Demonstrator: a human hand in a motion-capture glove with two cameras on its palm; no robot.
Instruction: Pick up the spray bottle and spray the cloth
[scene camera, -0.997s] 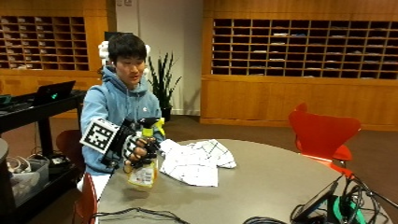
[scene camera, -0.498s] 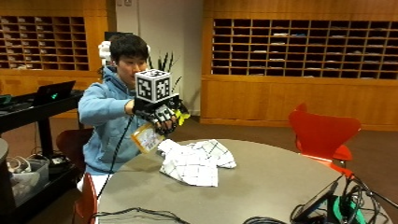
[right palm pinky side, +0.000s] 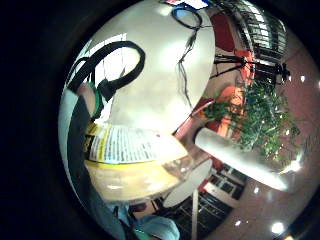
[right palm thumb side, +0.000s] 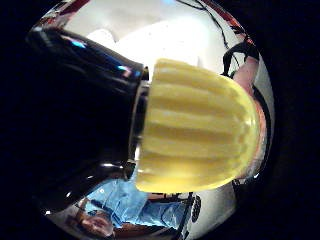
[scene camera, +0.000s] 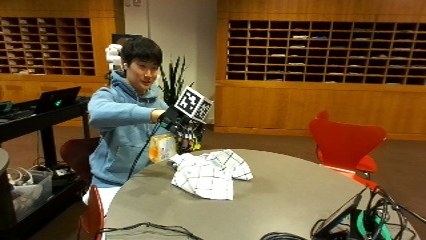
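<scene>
Hands first: the black-gloved right hand (scene camera: 178, 121) is up in the air, fingers wrapped around the clear plastic spray bottle with the yellow label (scene camera: 162, 147), so it's gripping that. Can't make out the bare hand at all, so no word on it.

Bottle hangs tilted off the round grey bench (scene camera: 293, 195), past its edge on the person's side, at roughly 10 o'clock from the white checked cloth (scene camera: 208, 172) and just beside it. Can't tell if they touch. From the little-finger palm camera you get the bottle body (right palm pinky side: 132, 160) right up close: see-through plastic, yellowish liquid inside, a yellow and white label with small black print. The thumb-side palm camera is mostly filled by the ribbed pale yellow nozzle cap (right palm thumb side: 197, 127), sitting on a shiny black part of the sprayer head.

Cloth is crumpled in a heap on the bench, white with thin dark grid lines, near the edge closest to the person.

Other stuff: black cables (scene camera: 143, 230) along the near edge of the bench, and a red chair (scene camera: 345, 142) at about 3 o'clock from the cloth, well apart.
</scene>
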